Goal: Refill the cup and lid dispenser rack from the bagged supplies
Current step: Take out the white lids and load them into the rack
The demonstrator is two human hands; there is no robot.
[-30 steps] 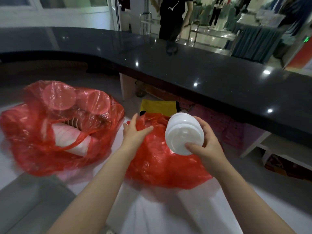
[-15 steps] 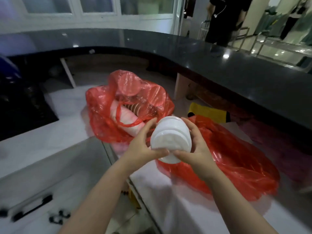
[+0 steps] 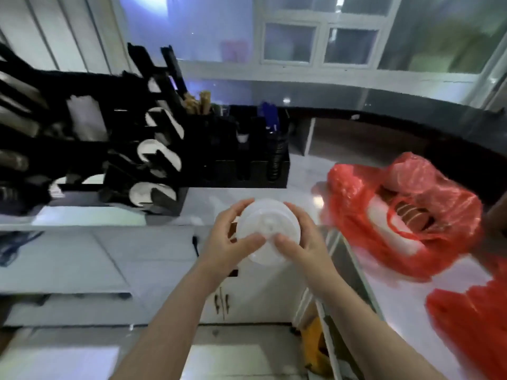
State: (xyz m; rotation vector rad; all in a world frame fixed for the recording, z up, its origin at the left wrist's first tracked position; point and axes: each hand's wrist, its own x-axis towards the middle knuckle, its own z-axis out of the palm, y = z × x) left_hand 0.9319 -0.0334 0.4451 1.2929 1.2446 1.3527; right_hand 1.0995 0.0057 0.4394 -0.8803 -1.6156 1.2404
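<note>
Head view: a stack of white lids [image 3: 267, 231] is grasped from both sides, the left hand [image 3: 227, 239] and right hand [image 3: 303, 246] each curled round it, thumbs laid across the near face. Such a two-sided grip seems meant to keep the loose lids squared together. The stack is held in the air, right of and nearer than the black rack [image 3: 153, 149], well apart from it. White discs are seen in the rack's slanted slots, so the lids are probably bound for one of them. Right of the rack, on the white bench [image 3: 307, 176], an open red bag [image 3: 406, 223] is left lying, more supplies visible inside.
</note>
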